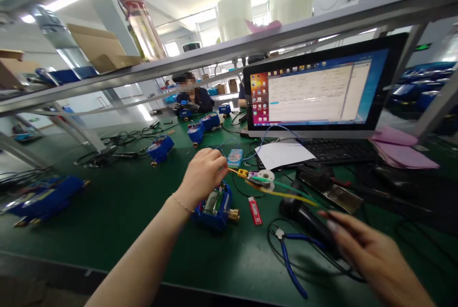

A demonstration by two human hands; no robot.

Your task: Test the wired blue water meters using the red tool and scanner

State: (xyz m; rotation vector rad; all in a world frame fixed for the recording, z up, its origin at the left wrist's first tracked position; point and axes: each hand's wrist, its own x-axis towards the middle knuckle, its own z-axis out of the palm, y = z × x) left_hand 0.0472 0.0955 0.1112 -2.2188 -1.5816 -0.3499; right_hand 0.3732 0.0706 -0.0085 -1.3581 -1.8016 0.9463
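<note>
Head view: green workbench, seen forward and down; landmark is the blue plastic meter body with brass threaded end, near centre of bench.
Left hand: left hand sits just above and behind the meter, fingers pinched together on thin yellow wires ending in a small yellow connector.
Right hand: right hand is well right of and nearer the camera than the meter, fingers curled round a black handheld tool; blurred, so exact grip cannot be told.
Key relation: the connector lies just right of the left fingertips; wire bundle runs long-axis from there right toward the black tool. The left hand is the nearer to the meter, which lies directly under it, brass end pointing right.
Near meter: red lighter just right of it; blue-handled pliers right and nearer the camera; white solder spool right and behind.
Behind meter: small light-blue module, white paper, black keyboard, monitor showing a table window.
Left of meter: more blue meters.
Far behind: another person seated, holding a blue meter.
Writing: white print on the lighter, unreadable; screen text too small.
</note>
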